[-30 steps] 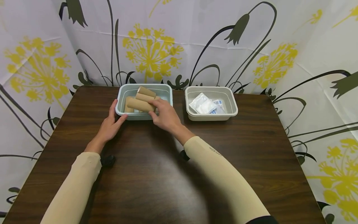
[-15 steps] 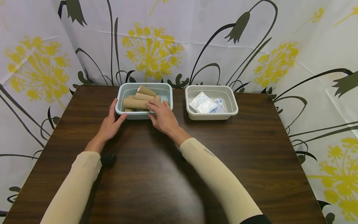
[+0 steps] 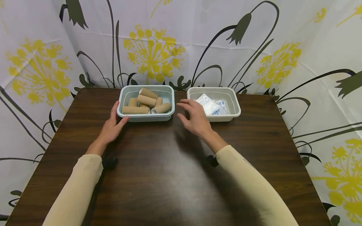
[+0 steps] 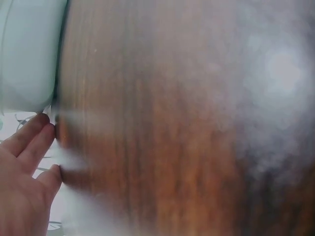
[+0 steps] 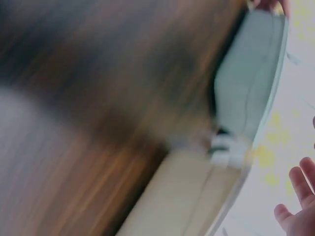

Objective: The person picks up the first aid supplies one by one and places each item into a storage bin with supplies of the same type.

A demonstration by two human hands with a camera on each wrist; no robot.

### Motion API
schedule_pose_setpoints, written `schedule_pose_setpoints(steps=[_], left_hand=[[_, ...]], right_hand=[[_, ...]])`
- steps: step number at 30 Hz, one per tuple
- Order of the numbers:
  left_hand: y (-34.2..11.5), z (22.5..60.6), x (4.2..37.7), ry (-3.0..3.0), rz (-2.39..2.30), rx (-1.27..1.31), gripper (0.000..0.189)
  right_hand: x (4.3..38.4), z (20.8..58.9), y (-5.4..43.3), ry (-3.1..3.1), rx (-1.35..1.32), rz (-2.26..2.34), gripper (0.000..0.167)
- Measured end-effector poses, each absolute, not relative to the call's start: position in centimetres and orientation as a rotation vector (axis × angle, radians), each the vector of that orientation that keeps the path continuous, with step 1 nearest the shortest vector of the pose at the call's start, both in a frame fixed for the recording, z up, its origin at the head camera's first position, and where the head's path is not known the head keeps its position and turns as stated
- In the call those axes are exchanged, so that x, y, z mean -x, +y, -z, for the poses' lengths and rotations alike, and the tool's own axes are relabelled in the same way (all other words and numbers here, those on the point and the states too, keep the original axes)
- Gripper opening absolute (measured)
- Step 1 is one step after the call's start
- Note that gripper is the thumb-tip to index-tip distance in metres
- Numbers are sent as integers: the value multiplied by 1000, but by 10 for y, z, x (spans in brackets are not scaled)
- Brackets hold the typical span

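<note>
Several brown cardboard tubes (image 3: 136,110) lie loosely piled inside a pale blue plastic bin (image 3: 150,119) at the back of the table. My left hand (image 3: 109,129) rests at the bin's left front corner, fingers straight along its side and thumb by the front rim. In the left wrist view, the fingertips of that hand (image 4: 25,174) are right at the bin's wall. My right hand (image 3: 196,119) hovers with spread fingers at the left front of a beige bin (image 3: 223,118), holding nothing. White and blue plastic packets (image 3: 207,105) lie in the beige bin, partly hidden by that hand.
Both bins stand side by side on a dark wood-grain table (image 3: 158,175), with a narrow gap between them. A white curtain (image 3: 203,47) with yellow and grey plant prints hangs right behind the table's back edge and along both sides.
My right hand let go of a cardboard tube in the pale blue bin and moved right to the beige bin. A long tube now lies along the front of the pale blue bin. My left hand stayed put.
</note>
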State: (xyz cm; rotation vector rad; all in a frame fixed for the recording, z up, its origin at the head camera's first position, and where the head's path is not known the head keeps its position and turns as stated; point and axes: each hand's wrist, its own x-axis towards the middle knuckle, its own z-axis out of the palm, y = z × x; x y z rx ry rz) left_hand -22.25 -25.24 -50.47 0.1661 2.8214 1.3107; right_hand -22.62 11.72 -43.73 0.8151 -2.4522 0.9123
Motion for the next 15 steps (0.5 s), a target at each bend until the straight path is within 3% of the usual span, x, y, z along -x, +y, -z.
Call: schedule_pose_setpoints(steps=[7, 15], left_hand=[[-255, 503, 223, 2810, -1307, -165, 80], [-264, 488, 220, 2807, -1277, -229, 87]], right_hand=[[224, 426, 194, -2474, -600, -1005, 38], [220, 410, 270, -2650, -486, -784, 48]])
